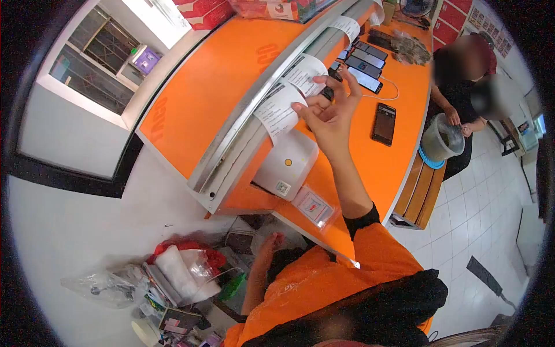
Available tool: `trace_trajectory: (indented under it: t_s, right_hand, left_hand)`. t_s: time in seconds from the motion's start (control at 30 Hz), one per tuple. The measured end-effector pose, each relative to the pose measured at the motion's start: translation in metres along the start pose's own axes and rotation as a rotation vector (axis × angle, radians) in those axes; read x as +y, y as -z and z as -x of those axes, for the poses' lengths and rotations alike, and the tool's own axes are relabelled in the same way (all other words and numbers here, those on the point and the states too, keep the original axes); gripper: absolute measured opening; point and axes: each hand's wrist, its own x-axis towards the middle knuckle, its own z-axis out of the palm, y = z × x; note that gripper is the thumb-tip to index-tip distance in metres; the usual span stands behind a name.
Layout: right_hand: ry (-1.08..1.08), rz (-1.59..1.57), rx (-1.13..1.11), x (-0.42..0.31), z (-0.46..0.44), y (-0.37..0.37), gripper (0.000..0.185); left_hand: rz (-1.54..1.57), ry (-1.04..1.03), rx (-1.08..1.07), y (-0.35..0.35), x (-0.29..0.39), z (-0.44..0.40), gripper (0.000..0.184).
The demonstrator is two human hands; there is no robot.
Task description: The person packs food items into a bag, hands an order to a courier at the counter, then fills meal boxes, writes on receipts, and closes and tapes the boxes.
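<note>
The person's right hand (330, 115) reaches over the orange-topped table (219, 75), its thumb on the right edge of the nearest white printed paper slip (276, 113). The index finger curls close beside that edge, though I cannot tell whether it and the thumb are clamped on the paper; the other fingers stand apart, raised. The slip hangs from a long grey metal rail (231, 136) that runs from near to far. A second white printed slip (305, 70) hangs just beyond it, close to the fingers, and a third (346, 26) farther along.

Below the nearest slip sits a boxy white machine with a yellow dot (286, 168), its top partly covered by the paper. A clear plastic-cased card (314, 207) lies just nearer. To the right is a black smartphone (384, 124), and beyond it a cluster of lit phones (366, 66) with a white cable.

The left hand (276, 239) is low, by the table's near edge (its fingers are too blurred to tell), near a heap of plastic bags (185, 269).
</note>
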Motion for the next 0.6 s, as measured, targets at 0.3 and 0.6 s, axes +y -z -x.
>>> trace_trajectory:
  t_s: [0.3,0.6]
  right_hand:
    - [-0.110,-0.138,-0.165,-0.084,0.085,-0.025,0.102]
    - [-0.057,-0.026,-0.460,-0.090,0.149,-0.080,0.095]
  left_hand:
    - [-0.398,-1.022,-0.167,-0.124,0.198,0.120,0.064]
    - [0.422,-0.855,0.021,-0.109,0.208,0.172,0.038]
